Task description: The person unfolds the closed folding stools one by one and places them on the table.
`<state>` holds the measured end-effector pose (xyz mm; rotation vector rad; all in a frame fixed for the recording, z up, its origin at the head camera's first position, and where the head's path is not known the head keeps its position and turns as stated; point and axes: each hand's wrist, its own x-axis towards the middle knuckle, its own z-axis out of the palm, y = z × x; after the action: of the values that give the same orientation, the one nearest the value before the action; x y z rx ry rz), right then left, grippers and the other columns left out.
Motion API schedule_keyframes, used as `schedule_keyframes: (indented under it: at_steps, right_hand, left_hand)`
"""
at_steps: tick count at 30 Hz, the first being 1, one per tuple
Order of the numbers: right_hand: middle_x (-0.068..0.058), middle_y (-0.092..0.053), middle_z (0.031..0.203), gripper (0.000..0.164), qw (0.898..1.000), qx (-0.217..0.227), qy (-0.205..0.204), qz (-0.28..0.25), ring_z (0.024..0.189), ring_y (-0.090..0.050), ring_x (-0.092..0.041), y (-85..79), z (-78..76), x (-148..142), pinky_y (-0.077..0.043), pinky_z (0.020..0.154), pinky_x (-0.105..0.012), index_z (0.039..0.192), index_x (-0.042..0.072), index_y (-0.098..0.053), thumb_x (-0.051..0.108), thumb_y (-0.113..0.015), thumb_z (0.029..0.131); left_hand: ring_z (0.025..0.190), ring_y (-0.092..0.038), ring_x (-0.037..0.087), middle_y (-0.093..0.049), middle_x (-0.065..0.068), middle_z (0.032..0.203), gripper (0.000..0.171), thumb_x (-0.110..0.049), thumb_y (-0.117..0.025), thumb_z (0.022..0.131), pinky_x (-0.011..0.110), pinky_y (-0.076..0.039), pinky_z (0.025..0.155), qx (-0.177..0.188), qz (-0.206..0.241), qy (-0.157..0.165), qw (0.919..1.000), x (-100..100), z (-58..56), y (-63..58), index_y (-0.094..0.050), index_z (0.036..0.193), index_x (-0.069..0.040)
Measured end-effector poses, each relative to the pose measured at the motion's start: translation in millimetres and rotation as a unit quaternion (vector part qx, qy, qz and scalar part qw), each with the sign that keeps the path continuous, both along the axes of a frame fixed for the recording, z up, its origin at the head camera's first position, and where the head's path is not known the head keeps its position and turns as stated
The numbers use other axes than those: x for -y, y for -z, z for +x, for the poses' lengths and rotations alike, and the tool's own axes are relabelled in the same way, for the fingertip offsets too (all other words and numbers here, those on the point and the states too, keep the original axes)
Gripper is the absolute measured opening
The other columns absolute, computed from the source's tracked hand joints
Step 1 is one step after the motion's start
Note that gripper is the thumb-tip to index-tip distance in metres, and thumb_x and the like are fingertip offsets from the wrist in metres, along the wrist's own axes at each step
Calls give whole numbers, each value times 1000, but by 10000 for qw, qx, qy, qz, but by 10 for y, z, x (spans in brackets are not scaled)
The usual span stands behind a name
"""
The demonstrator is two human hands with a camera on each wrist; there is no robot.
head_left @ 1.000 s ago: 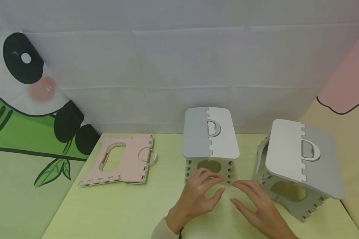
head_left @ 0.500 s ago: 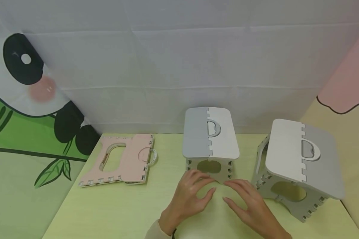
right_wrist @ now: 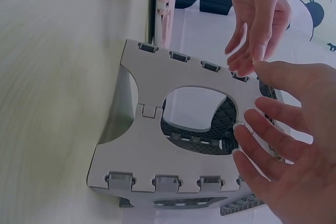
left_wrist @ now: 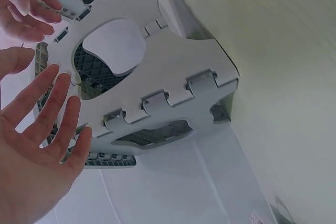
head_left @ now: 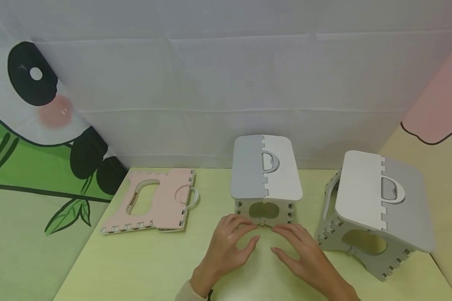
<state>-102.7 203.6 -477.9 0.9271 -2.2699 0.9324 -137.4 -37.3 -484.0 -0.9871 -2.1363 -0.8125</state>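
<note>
A small folding step stool (head_left: 265, 167), blue-grey and white on top with a carry handle, stands unfolded at the middle back. In front of its near leg panel are both hands, thumbs and fingers extended. The left hand (head_left: 229, 244) is on the left and the right hand (head_left: 305, 255) on the right, a gap between them. Neither holds anything. In the left wrist view the left hand (left_wrist: 44, 145) is spread before the grey leg panel (left_wrist: 178, 66). From the right wrist view, the right hand (right_wrist: 294, 135) also has straight fingers; whether they touch the panel I cannot tell.
To the right stands a larger white-and-grey folding stool (head_left: 361, 188), unfolded. A pink folding stool (head_left: 169, 200) lies folded flat on the left, its handle sticking out. All rest on a pale yellow-green table (head_left: 135, 267) against a white cloth backdrop (head_left: 226, 83).
Both hands have drifted left and slightly nearer the person, still spread, from the stool's right front corner to before its middle. The stools have stayed in place.
</note>
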Motion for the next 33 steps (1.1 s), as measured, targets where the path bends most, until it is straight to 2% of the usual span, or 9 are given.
schedule_keyframes:
  at_steps: [11,17,25,33]
  right_hand:
    - [1,-61,131,42,9993,194,-80,317,120,-58,-22,41,-16,168,-37,109,-18,134,16,-64,35,-73,98]
    - [-1,-62,130,44,9989,37,-171,430,121,-57,-24,43,-13,288,-40,107,-24,133,15,-65,36,-75,96]
    - [1,-61,131,48,9979,-135,-186,610,122,-57,-23,53,-26,405,-50,99,-41,134,14,-64,39,-77,94]
    - [0,-61,130,51,9965,-253,-202,776,121,-58,-23,33,-42,527,-52,99,-45,132,14,-65,39,-81,89]
  left_hand:
    - [101,-63,20,-69,-2,102,15,-23,-79,89,41,-54,91,73,-52,-208,9997,169,60,12,-77,101,-14]
    - [101,-63,21,-70,-2,104,15,-22,-78,89,42,-53,90,23,-65,-285,9996,251,85,15,-77,101,-13]
    - [99,-63,22,-69,-2,102,14,-24,-76,91,44,-52,90,-9,-52,-442,9990,387,106,33,-77,101,-14]
    - [98,-62,23,-69,-2,101,13,-24,-75,92,46,-51,90,-90,-33,-572,9983,489,115,37,-77,99,-13]
